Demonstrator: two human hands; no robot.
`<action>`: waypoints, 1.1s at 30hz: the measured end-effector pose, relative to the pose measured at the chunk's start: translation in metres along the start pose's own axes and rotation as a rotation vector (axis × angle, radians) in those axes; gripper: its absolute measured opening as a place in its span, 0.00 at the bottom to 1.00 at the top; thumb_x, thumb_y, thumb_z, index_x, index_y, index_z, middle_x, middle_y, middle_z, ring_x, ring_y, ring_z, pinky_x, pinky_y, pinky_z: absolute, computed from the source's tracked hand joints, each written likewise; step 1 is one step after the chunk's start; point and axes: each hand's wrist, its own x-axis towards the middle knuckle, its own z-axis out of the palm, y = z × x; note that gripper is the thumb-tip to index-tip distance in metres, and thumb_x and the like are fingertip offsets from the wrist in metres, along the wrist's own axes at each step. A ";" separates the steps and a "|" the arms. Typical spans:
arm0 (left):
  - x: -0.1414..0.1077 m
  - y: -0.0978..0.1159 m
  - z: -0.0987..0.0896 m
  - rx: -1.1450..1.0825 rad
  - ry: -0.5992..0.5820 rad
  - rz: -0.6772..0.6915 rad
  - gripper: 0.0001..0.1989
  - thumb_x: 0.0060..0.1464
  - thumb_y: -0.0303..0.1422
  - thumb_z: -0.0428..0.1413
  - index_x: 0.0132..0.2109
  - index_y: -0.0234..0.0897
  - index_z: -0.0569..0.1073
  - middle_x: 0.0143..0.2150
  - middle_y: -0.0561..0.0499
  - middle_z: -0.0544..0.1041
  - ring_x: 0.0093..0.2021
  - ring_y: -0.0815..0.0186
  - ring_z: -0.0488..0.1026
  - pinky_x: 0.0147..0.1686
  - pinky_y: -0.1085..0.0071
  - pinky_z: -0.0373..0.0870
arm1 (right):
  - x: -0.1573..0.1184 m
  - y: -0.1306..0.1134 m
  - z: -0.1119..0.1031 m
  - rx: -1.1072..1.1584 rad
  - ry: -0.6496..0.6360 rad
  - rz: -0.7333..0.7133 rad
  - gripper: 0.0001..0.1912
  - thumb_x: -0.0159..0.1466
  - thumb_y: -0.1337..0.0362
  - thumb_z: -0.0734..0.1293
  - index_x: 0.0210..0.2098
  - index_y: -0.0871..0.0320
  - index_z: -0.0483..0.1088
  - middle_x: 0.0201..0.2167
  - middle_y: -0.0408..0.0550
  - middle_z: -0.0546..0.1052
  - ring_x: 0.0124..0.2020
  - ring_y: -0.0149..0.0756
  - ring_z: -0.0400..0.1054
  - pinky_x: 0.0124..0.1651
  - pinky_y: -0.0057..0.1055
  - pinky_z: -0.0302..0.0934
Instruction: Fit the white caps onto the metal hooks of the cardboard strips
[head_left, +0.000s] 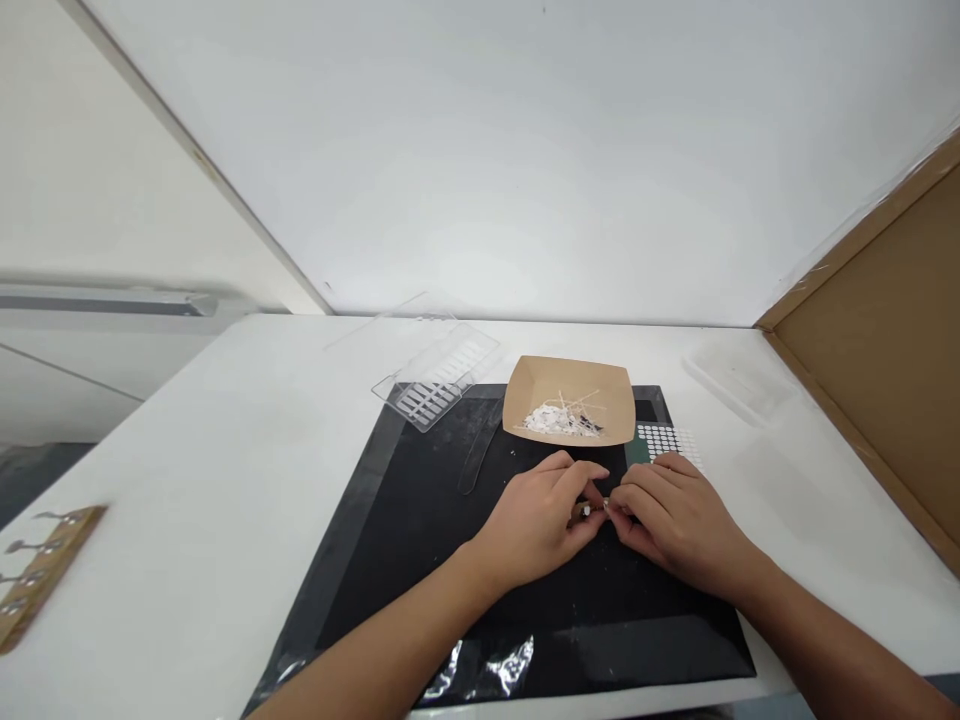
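Over the black mat [420, 500], my left hand [541, 515] and my right hand [675, 515] meet with their fingertips close together. Between the pinched fingers shows a tiny piece [588, 511], pale with a yellowish part; its kind is too small to make out. Both hands are closed around it, and the fingers cover most of it. Just beyond them stands a brown paper tray [517, 385] with white scraps and thin strips [562, 415] inside. A sheet of white oval stickers [664, 440] on a green backing lies behind my right hand.
A clear plastic case [439, 385] with white labels rests at the mat's back left, near a dark curved strip [480, 450]. Further right is a clear plastic lid or tray [739, 380]. A wooden rack [52, 570] with metal pieces sits far left; a cardboard panel [877, 330] borders the right.
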 end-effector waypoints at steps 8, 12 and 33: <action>0.000 0.001 0.001 -0.008 -0.013 -0.029 0.19 0.62 0.27 0.63 0.58 0.40 0.71 0.44 0.53 0.86 0.49 0.59 0.78 0.43 0.64 0.76 | 0.002 -0.001 -0.003 0.041 -0.012 -0.003 0.08 0.75 0.71 0.66 0.37 0.57 0.68 0.30 0.42 0.76 0.31 0.34 0.67 0.41 0.38 0.52; 0.000 0.001 0.000 -0.007 -0.011 -0.026 0.19 0.61 0.27 0.64 0.57 0.39 0.71 0.44 0.53 0.86 0.49 0.59 0.78 0.42 0.66 0.75 | 0.002 -0.001 -0.003 0.076 -0.016 0.014 0.07 0.75 0.70 0.66 0.38 0.57 0.68 0.31 0.42 0.76 0.31 0.34 0.67 0.41 0.38 0.53; 0.000 -0.002 0.003 0.001 0.023 0.014 0.05 0.61 0.26 0.64 0.42 0.40 0.79 0.37 0.53 0.84 0.41 0.62 0.75 0.37 0.68 0.71 | 0.003 0.002 -0.006 0.090 -0.036 -0.027 0.09 0.77 0.69 0.65 0.39 0.58 0.72 0.30 0.42 0.74 0.32 0.34 0.67 0.43 0.38 0.53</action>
